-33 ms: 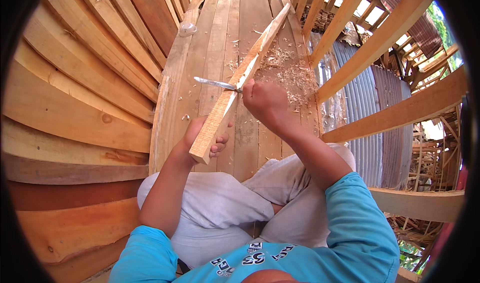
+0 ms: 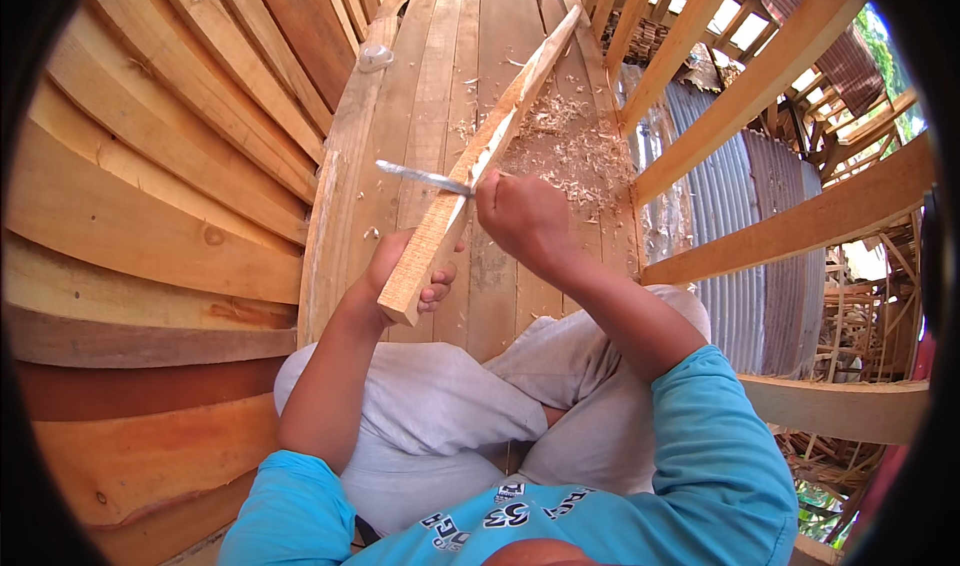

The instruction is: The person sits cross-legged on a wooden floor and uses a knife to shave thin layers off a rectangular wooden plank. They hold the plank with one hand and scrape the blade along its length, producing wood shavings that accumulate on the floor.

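Observation:
A long squared stick of pale wood [image 2: 432, 236] slants from above my lap toward the far right, its far part tapered and freshly pared. My left hand [image 2: 388, 258] is closed around the near part from below, its fingertips curling out on the right side. In my right fist [image 2: 524, 218] is a knife, its handle hidden by the fingers. The narrow metal blade [image 2: 418, 176] lies across the stick's middle, touching it beside a pale cut face, and its tip points left.
Wood shavings [image 2: 590, 156] litter the plank floor [image 2: 420, 96] to the right of the stick. Curved boards [image 2: 150, 226] form a wall on the left. Wooden slats [image 2: 790, 216] stand on the right, with corrugated metal sheets [image 2: 740, 266] behind. A small clear object [image 2: 375, 59] sits at the far left.
My right hand and the knife have slid slightly toward me and to the left along the stick. The left hand and the stick stay nearly in place.

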Motion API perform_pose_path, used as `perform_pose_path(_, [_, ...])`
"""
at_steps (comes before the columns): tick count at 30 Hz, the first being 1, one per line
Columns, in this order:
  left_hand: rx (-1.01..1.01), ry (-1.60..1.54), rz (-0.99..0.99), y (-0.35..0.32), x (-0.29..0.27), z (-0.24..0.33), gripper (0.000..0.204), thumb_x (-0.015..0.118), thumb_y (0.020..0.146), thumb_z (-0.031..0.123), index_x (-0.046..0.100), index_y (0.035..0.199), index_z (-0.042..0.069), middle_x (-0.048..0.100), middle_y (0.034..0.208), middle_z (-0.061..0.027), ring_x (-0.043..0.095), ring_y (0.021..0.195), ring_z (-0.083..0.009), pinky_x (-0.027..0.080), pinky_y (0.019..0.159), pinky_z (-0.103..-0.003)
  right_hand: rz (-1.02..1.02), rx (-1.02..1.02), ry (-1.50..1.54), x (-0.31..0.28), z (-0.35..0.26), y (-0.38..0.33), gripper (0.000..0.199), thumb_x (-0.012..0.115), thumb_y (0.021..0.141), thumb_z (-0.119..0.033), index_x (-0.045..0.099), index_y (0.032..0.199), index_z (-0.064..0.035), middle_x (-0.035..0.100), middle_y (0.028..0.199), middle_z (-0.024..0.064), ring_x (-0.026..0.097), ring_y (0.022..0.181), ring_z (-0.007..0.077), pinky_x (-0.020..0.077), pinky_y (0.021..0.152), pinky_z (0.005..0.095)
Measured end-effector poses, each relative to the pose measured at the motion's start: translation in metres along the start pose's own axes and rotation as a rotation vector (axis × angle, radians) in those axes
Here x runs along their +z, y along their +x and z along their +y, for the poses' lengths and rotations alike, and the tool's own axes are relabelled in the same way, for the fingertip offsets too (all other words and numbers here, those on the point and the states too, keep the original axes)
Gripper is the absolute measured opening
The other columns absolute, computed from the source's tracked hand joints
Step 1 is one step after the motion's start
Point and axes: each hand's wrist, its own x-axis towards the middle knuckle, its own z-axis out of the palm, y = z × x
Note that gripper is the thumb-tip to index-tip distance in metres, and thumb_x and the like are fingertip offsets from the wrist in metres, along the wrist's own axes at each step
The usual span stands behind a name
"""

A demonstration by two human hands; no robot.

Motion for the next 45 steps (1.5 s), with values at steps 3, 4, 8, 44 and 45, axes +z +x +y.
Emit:
perform_pose_path(3, [0.021,0.066,0.034,-0.001,0.005,-0.008,0.043,0.033,0.102,0.038,0.054,0.116,0.003,0.052,0.065,-0.0061,0.051,0.043,-0.0136,0.042,0.036,-0.027,-0.079,-0.043,-0.031,0.006,0.009,-0.01,0.055,0.044,0.096,-0.03,0.061,0.052,-0.002,0.054,0.049,0.0212,0.058,0.045,0.0399,0.0486,0.052,0.0503])
perform_pose_path(4, [0.019,0.101,0.049,-0.001,0.006,-0.014,0.043,0.033,0.102,0.037,0.054,0.116,0.003,0.052,0.065,-0.0061,0.051,0.043,-0.0135,0.042,0.036,-0.027,-0.009,-0.035,-0.041,0.005,0.023,0.003,0.055,0.044,0.096,-0.031,0.061,0.052,-0.0022,0.054,0.048,0.0211,0.057,0.044,0.0399,0.0486,0.051,0.0503])
perform_pose_path(8, [0.013,-0.006,-0.013,0.004,-0.001,0.004,0.042,0.033,0.102,0.037,0.054,0.114,0.003,0.051,0.066,-0.0059,0.052,0.044,-0.0136,0.043,0.037,-0.027,0.067,-0.017,-0.039,0.003,0.008,0.003,0.055,0.043,0.096,-0.03,0.062,0.052,-0.0019,0.055,0.048,0.0206,0.057,0.044,0.0401,0.0494,0.051,0.05])
perform_pose_path(44, [0.002,0.158,-0.008,0.009,0.017,-0.032,0.042,0.037,0.102,0.04,0.055,0.115,0.005,0.051,0.066,-0.0084,0.053,0.044,-0.0177,0.046,0.039,-0.031,0.07,0.483,-0.161,-0.008,0.126,0.051,0.054,0.038,0.097,-0.034,0.067,0.066,-0.0011,0.063,0.062,0.0237,0.065,0.059,0.0421,0.0517,0.062,0.0534])
perform_pose_path(45, [0.011,0.174,-0.01,0.007,0.021,-0.035,0.042,0.037,0.102,0.04,0.055,0.114,0.005,0.051,0.066,-0.0086,0.053,0.044,-0.0179,0.046,0.039,-0.031,0.052,0.457,-0.141,-0.006,0.117,0.047,0.054,0.037,0.097,-0.035,0.067,0.068,-0.0002,0.063,0.065,0.0248,0.065,0.063,0.0427,0.0517,0.065,0.0539])
